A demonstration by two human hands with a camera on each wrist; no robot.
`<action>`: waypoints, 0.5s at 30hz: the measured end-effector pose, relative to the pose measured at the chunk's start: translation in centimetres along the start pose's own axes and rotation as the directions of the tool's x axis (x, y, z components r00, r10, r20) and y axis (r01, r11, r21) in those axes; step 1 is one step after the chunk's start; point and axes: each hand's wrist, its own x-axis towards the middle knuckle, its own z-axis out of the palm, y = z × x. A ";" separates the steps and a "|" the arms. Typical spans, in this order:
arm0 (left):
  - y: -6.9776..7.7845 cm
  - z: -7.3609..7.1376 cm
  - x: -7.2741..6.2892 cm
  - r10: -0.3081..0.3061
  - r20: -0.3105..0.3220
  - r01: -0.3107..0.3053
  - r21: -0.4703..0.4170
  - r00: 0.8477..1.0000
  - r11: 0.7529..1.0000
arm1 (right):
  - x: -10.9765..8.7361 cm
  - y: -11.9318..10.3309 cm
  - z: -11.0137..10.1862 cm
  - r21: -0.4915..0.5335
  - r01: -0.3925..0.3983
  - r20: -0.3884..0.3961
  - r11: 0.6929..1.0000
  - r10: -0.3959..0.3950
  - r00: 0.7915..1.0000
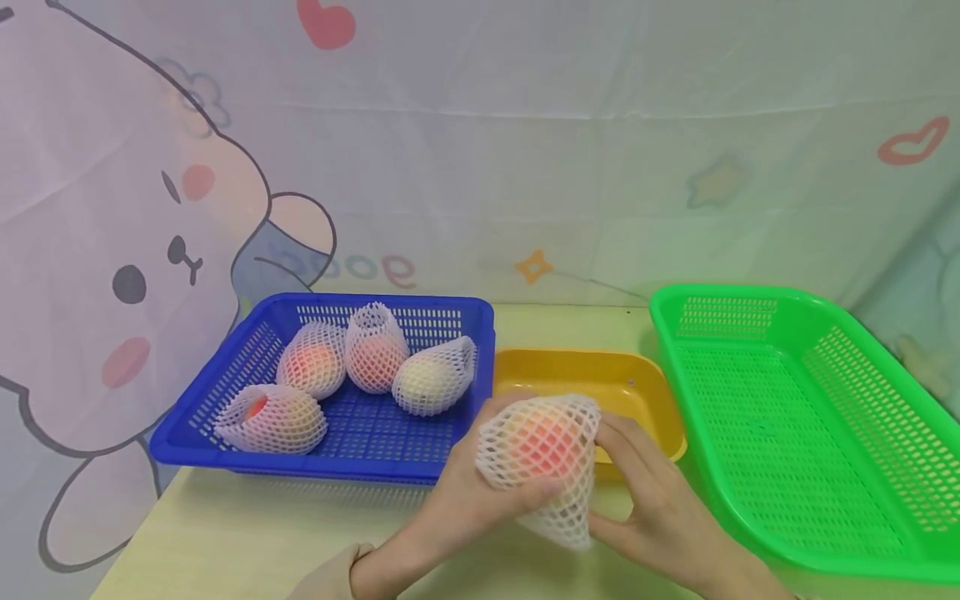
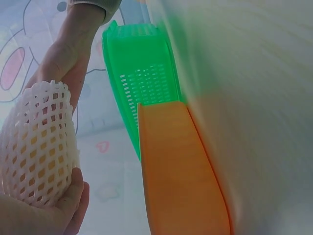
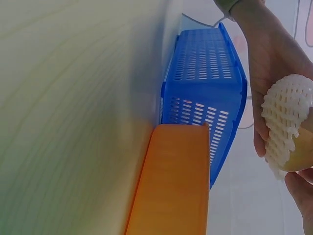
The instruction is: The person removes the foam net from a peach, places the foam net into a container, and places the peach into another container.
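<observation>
Both hands on 1 netted fruit, near side of yellow tray

Held fruit [image 1: 546,450]: pink and yellow, inside a white foam net [image 1: 573,518], lifted off the table [image 1: 277,533], in front of the yellow tray [image 1: 633,383] and partly covering it in head view. Left hand [image 1: 476,496] grips it, fingers wrapped round the netted fruit, thumb across the front. Right hand [image 1: 663,504] is at the loose end, fingers and thumb bent, holding the net's edge. Right wrist view: net gapped on 1 side, bare yellow skin showing.

Blue basket [image 1: 330,468], on the person's left: 4 more netted fruits [image 1: 431,387] inside. 1 lies near the front left corner, red showing at its net opening; 2 behind it, reddish, side by side; 1 pale yellow toward the right wall, net tail pointing up and right.

Yellow tray sits between blue basket and green basket [image 1: 765,450]; looks orange in both wrist views. Green basket on the right, slotted walls, longer than the tray.

Behind: pale cloth [image 1: 600,183] with a cartoon bear [image 1: 97,233] on the left, plus hearts and stars. Light sleeve [image 1: 330,573] at the left wrist.
</observation>
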 end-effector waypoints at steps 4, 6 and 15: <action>-0.2 0.2 -0.2 -0.002 0.015 0.003 -0.024 1.000 1.000 | -0.1 0.0 0.0 0.012 0.003 0.017 1.000 -0.003 1.000; -0.2 0.3 -0.2 -0.002 0.021 0.003 -0.033 1.000 0.999 | -0.1 -0.1 0.0 0.021 0.003 0.029 1.000 -0.004 1.000; 0.0 0.6 -0.4 -0.009 0.044 0.010 -0.020 0.999 1.000 | -0.2 -0.2 0.0 0.032 -0.004 0.049 0.999 0.002 0.999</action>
